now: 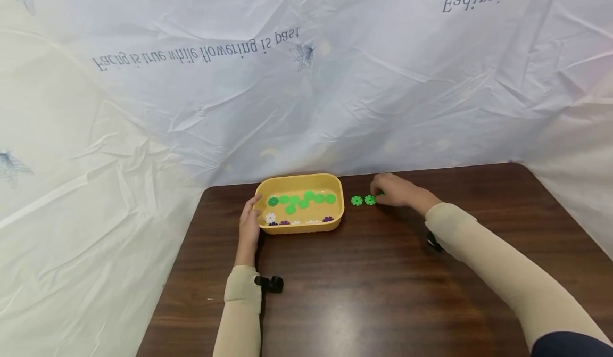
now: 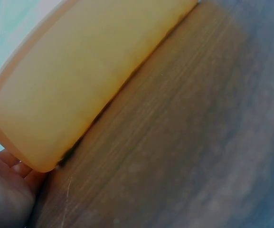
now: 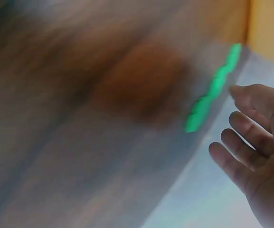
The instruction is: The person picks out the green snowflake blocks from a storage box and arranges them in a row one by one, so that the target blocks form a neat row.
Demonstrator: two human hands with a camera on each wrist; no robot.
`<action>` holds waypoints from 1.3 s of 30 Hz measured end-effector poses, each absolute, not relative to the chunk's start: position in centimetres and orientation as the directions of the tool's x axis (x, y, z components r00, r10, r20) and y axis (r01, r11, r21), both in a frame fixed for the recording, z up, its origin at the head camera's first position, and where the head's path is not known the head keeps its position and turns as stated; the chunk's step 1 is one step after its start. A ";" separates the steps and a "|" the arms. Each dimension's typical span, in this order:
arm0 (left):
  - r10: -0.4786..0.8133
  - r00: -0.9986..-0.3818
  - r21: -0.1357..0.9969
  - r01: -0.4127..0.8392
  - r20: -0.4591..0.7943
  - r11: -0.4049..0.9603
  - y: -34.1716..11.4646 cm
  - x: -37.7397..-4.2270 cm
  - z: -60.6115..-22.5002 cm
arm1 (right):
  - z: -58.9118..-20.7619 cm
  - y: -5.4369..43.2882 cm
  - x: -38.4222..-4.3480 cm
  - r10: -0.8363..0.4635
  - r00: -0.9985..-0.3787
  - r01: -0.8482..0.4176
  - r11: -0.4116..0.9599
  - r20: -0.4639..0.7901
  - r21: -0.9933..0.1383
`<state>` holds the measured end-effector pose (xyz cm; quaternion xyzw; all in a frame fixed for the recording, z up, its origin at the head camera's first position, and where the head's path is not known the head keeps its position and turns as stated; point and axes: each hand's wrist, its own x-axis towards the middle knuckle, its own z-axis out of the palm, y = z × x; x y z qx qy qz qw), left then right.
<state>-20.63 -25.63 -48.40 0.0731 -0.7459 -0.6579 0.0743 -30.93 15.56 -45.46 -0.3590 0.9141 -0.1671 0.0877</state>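
My left hand [image 1: 249,225] holds the left end of a yellow plastic basin [image 1: 301,229], fingertips at its rim; in the left wrist view the fingers [image 2: 20,168] lie against the basin's end wall. Inside the basin are several bright green snowflake discs [image 1: 304,204], along with white discs [image 1: 270,217] and purple discs [image 1: 328,219]. To the right of the basin, green snowflake discs [image 1: 356,200] lie in a row on the table. Just over the right end of that row is my right hand [image 1: 395,189], partly covering a disc. Its fingers are loosely bent with nothing between them in the right wrist view.
The dark wooden table [image 1: 335,293] has its far edge close behind the basin. A white printed sheet [image 1: 268,107] hangs behind the table and along its sides. Black camera mounts [image 1: 270,283] sit on both wrists.
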 end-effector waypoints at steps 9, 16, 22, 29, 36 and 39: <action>-0.205 -0.979 0.995 -0.015 0.006 0.102 -25.6 -21.0 -48.5 | -41.0 10.6 -30.6 -0.689 -0.721 -0.657 0.646 0.074 -0.388; -0.203 -0.979 0.994 -0.016 0.007 0.112 -25.6 -20.9 -48.6 | -40.4 7.2 -31.0 -0.735 -0.674 -0.705 0.610 0.075 -0.361; -0.205 -0.979 0.992 -0.018 0.007 0.122 -25.5 -20.8 -48.4 | -41.5 4.7 -31.4 -0.766 -0.641 -0.727 0.590 0.040 -0.352; -0.205 -0.979 0.992 -0.013 0.013 0.125 -25.6 -20.9 -48.6 | -42.6 3.1 -31.6 -0.783 -0.621 -0.742 0.587 0.005 -0.324; -0.216 -0.976 0.994 -0.007 0.016 0.108 -25.2 -21.0 -48.8 | -44.2 2.0 -32.3 -0.717 -0.685 -0.683 0.694 -0.130 -0.229; -0.212 -0.977 0.993 -0.011 0.014 0.117 -25.3 -20.9 -48.8 | -44.9 1.2 -32.4 -0.686 -0.701 -0.672 0.727 -0.193 -0.143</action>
